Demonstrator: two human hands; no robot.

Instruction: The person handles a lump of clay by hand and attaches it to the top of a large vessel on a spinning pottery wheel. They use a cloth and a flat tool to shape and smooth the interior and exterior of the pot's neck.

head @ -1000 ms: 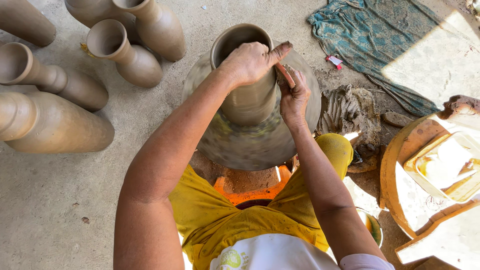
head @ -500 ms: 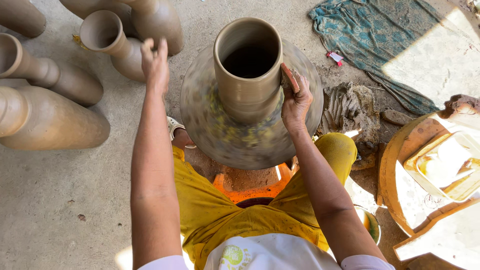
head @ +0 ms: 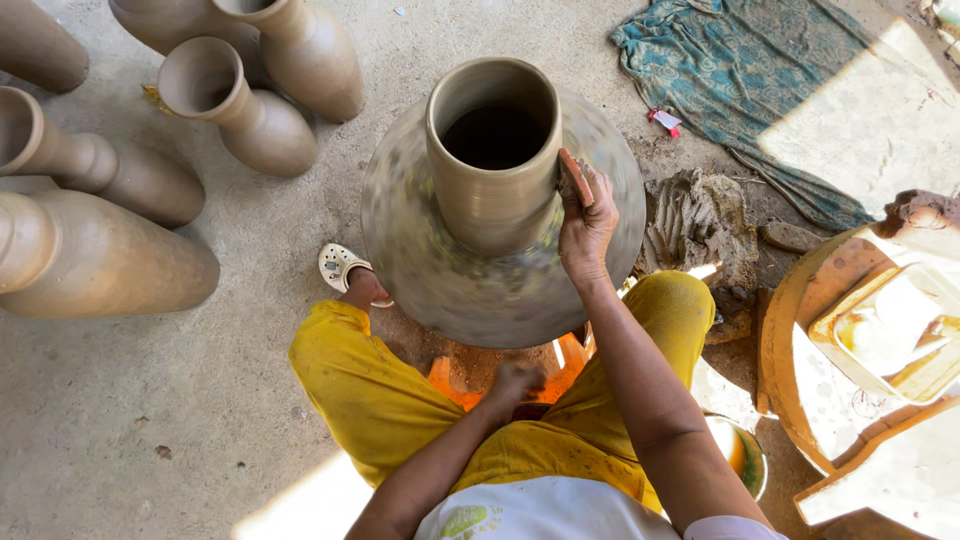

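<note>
The tall clay vase (head: 495, 160) stands upright on the blurred, turning wheel (head: 500, 270), its long axis vertical and pointing almost straight at the head camera, so that the dark open mouth shows from above. The right hand (head: 585, 225) is the one at work and by far the nearer: it sits on the right side of the vase neck, and its fingers (head: 597, 195) are clenched around a small reddish-brown rib tool (head: 573, 178), whose edge is pressed against the outer wall just below the rim. The vase thus lies directly to the left of those fingers, touching the tool. The left hand (head: 515, 382) is low down, under the near edge of the wheel and between the knees in yellow trousers (head: 370, 390), well apart from the vase; its fingers look curled, but whether they grip anything cannot be told. A sandalled foot (head: 345, 270) rests on the floor left of the wheel, finished vases (head: 255, 110) lie further left, and a teal cloth (head: 770, 80) is spread beyond on the right
</note>
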